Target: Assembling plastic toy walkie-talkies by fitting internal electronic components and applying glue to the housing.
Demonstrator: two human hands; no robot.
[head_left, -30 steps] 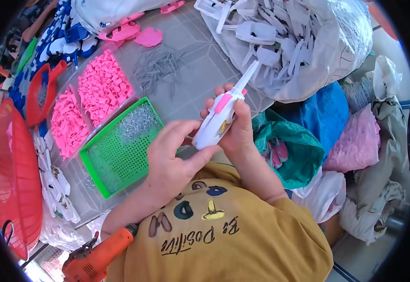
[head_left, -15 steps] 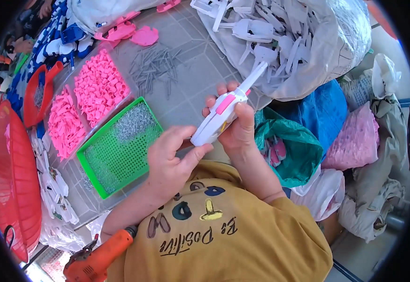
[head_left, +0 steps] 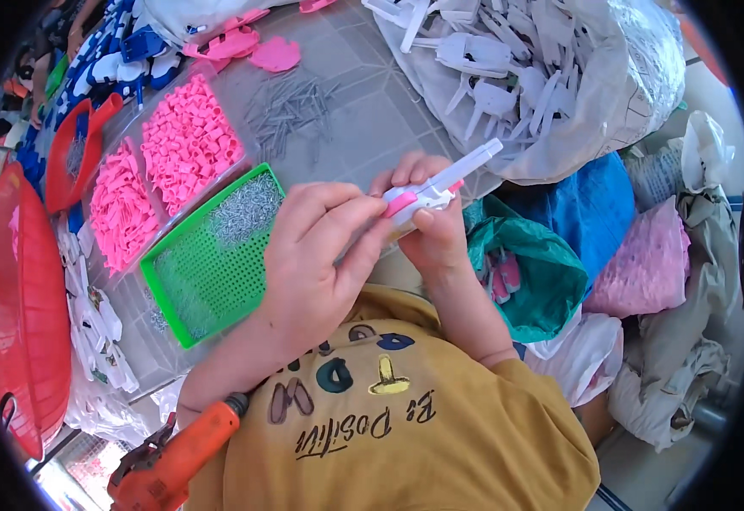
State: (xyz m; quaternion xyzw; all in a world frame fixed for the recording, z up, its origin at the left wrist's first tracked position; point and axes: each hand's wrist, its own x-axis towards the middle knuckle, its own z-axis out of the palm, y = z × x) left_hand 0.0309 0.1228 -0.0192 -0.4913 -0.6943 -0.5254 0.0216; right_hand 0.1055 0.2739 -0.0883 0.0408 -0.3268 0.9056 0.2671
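Observation:
A white plastic piece with pink parts and a long narrow neck point(head_left: 472, 163) is held up between my hands over the near side of the work surface. My right hand point(head_left: 442, 237) grips its body, thumb on the near side and fingers behind. My left hand point(head_left: 325, 243) is closed on the body's left end, fingertips at a pink insert point(head_left: 401, 203); my fingers partly hide the body. To the left sit a green perforated basket point(head_left: 186, 334) of small metal screws and a clear tray point(head_left: 247, 143) of small pink plastic parts in two compartments.
Thin metal rods point(head_left: 289, 111) lie loose beyond the basket. A white sack point(head_left: 619, 94) of white plastic parts stands far right, a green bag point(head_left: 542, 298) nearer. An orange power drill point(head_left: 180, 456) rests at lower left, a red basin point(head_left: 23, 315) at far left.
The white piece has tilted to lie flatter, its neck pointing further right. My left hand has moved up from the body's lower end onto the pink insert.

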